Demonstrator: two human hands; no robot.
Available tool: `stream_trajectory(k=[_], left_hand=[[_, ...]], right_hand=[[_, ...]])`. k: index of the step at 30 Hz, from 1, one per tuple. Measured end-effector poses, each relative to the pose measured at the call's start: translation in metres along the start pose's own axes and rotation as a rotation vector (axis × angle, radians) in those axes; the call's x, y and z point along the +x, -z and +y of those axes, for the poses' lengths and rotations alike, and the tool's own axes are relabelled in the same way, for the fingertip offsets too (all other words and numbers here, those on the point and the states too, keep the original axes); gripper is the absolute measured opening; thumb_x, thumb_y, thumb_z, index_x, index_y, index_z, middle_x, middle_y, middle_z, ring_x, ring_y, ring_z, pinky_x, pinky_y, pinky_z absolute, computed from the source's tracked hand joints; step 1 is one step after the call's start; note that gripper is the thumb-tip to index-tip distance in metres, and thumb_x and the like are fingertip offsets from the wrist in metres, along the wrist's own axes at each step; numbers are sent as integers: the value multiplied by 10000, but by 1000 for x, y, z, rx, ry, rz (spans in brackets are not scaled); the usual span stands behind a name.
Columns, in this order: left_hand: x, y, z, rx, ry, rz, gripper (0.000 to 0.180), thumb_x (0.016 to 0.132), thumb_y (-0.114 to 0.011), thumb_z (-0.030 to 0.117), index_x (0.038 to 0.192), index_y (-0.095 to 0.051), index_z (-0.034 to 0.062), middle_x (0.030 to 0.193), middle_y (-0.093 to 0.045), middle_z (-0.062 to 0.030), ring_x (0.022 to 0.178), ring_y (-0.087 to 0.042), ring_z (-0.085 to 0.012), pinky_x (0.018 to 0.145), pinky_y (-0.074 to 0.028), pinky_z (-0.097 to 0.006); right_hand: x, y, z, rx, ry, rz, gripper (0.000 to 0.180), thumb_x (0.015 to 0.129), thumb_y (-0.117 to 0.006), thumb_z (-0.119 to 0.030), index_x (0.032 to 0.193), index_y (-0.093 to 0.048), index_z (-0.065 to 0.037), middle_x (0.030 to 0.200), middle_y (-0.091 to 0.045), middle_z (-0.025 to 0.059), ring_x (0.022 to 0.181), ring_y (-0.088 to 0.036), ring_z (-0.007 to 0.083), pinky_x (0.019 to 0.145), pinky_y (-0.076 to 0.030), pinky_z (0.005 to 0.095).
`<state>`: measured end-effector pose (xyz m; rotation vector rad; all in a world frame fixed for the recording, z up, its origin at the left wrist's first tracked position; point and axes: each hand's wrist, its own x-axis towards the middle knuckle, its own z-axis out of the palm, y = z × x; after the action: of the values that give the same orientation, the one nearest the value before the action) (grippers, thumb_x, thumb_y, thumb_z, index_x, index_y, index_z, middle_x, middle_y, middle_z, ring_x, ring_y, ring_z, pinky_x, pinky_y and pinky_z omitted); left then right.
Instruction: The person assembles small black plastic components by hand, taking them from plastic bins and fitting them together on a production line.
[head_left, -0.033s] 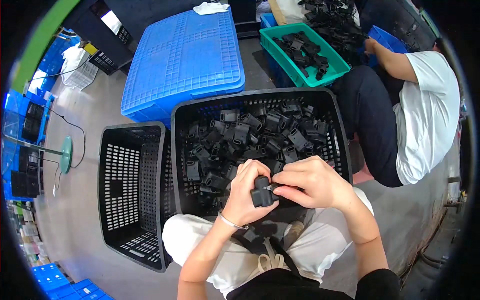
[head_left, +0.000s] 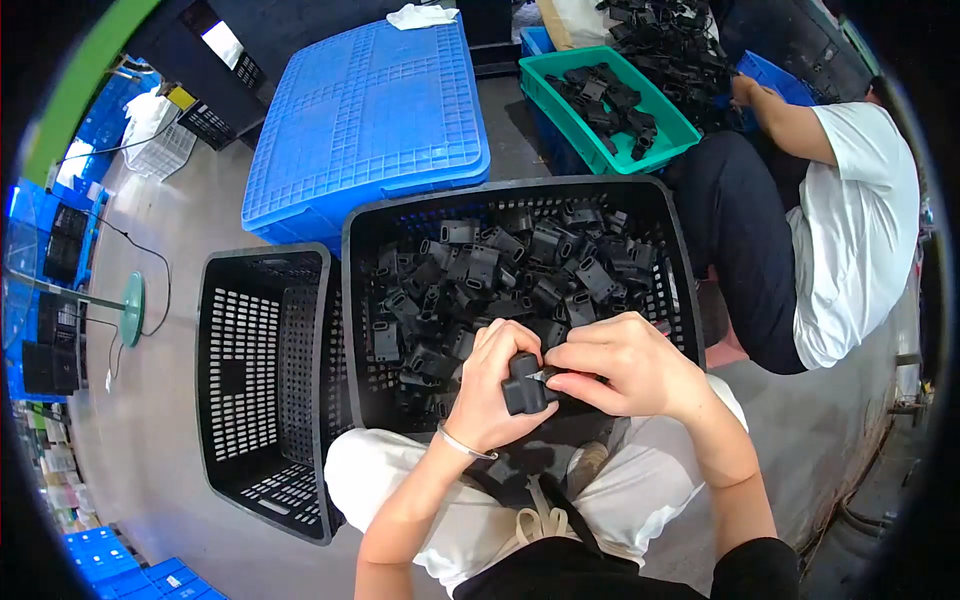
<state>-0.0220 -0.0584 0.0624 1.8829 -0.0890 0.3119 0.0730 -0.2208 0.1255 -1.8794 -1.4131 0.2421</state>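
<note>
My left hand [head_left: 483, 395] is wrapped round a black moulded plastic part [head_left: 524, 393] with rounded lobes, held above the near edge of a large black crate [head_left: 520, 187]. In my right hand [head_left: 632, 362] a small knife [head_left: 538, 376] is pinched between thumb and fingers. Its pale, pointed blade lies against the part, while my fingers cover most of its dark handle. Many similar black plastic parts [head_left: 483, 265] lie heaped in the crate beneath and beyond my hands.
Left of the crate stands another black crate [head_left: 327, 300] with slotted walls. Behind are a blue lidded bin [head_left: 370, 110] and a green tray [head_left: 685, 135] of black parts. At right a person in a white shirt [head_left: 850, 240] sits reaching toward a dark pile [head_left: 665, 60].
</note>
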Motion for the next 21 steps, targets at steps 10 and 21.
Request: stream_trajectory(k=[10, 21], left_hand=[[-6, -16, 1, 17, 41, -203, 446, 570, -747, 120, 932, -493, 56, 895, -506, -104, 854, -500, -306, 799, -378, -384], [-3, -25, -34, 650, 215, -1, 224, 886, -528, 244, 1041, -593, 96, 1105, -542, -85, 1122, -471, -270, 954, -321, -414]], right_hand=[[7, -3, 19, -40, -239, 319, 137, 837, -642, -133, 862, -630, 1, 743, -623, 165, 649, -622, 337, 558, -486, 378], [6, -8, 31, -273, -325, 191, 148, 843, -632, -149, 848, -631, -1, 734, -631, 163, 662, -623, 343, 575, -481, 385]])
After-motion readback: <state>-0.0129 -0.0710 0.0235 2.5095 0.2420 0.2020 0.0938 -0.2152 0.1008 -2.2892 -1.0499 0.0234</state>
